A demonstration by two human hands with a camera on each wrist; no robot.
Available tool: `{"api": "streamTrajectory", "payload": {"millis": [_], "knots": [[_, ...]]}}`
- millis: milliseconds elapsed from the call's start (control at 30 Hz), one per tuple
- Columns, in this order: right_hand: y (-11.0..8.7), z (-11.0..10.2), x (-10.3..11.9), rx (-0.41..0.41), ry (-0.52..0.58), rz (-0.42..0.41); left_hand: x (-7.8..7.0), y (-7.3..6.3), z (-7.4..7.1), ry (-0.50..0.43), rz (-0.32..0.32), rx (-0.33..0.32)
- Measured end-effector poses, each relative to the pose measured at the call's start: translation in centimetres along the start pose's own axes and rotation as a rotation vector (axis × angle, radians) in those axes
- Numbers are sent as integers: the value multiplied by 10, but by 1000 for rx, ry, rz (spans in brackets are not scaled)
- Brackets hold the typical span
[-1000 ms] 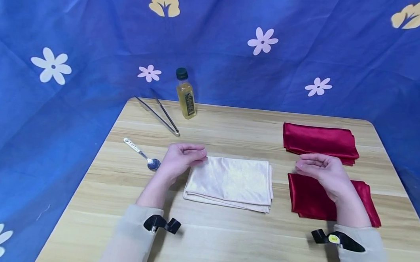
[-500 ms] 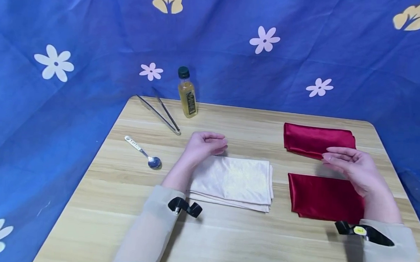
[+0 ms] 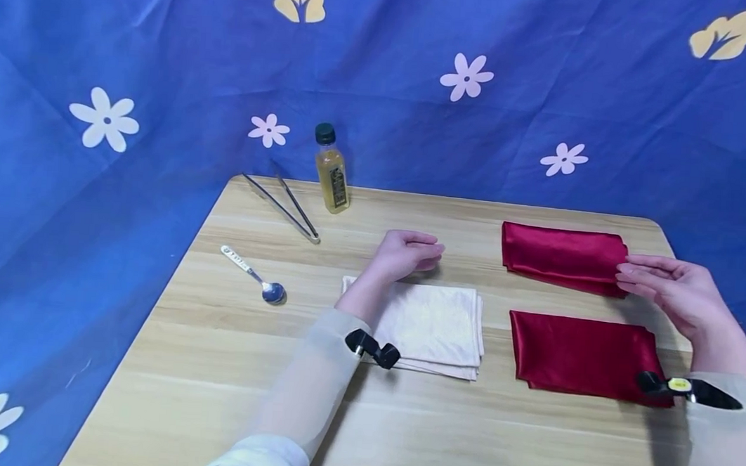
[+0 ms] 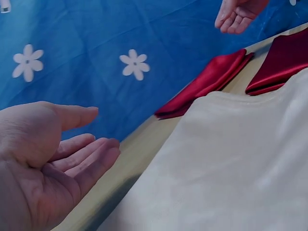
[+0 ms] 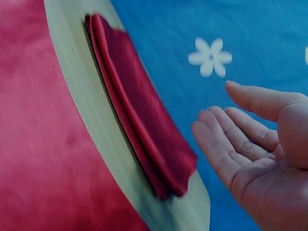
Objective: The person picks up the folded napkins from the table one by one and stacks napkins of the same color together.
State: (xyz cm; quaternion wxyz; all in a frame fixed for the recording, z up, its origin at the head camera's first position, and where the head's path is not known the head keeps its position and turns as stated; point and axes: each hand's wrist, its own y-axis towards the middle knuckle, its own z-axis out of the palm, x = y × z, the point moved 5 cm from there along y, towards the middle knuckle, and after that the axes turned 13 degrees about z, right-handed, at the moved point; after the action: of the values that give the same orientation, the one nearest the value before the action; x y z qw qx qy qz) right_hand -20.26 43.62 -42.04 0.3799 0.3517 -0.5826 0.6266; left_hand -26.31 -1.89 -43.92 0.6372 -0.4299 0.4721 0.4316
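A folded cream cloth (image 3: 434, 324) lies at the table's middle; it also fills the left wrist view (image 4: 231, 163). My left hand (image 3: 406, 252) hovers just past its far edge, fingers relaxed, holding nothing (image 4: 57, 159). Two folded red cloths lie to the right: the far one (image 3: 561, 257) and the near one (image 3: 585, 353). My right hand (image 3: 677, 288) is at the far red cloth's right end, fingers loose and empty (image 5: 255, 149). The right wrist view shows the far red cloth (image 5: 139, 115) just beside the palm, apart from it.
On the wooden table (image 3: 214, 365), metal tongs (image 3: 282, 203) and a bottle of yellow oil (image 3: 332, 171) stand at the back left. A spoon (image 3: 257, 276) lies left of the cream cloth. A blue flowered sheet (image 3: 544, 115) hangs behind and around the table.
Both hands have moved right and away from me: the left from the cream cloth's left corner to past its far edge, the right from over the near red cloth to the far one's right end.
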Motion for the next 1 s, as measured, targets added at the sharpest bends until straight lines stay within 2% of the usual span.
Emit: {"api": "streamTrajectory", "payload": {"millis": [267,467,600,767,900,1000], "knots": [[18,-37,1,-40,3,35,20,25,36,23,-54,-10],[30,-58,-2,-43,-12,75,35,42,65,52,-44,1],[39,-66,-6,-62,-93,110,44,51,82,73,-25,-3],[49,-73,-8,-141,-229,128,43,63,105,130,-27,-42],[59,-76,-14,-232,-328,152,39,69,119,197,-67,-78],[64,-75,-20,-298,-379,196,38,71,125,224,-113,-100]]}}
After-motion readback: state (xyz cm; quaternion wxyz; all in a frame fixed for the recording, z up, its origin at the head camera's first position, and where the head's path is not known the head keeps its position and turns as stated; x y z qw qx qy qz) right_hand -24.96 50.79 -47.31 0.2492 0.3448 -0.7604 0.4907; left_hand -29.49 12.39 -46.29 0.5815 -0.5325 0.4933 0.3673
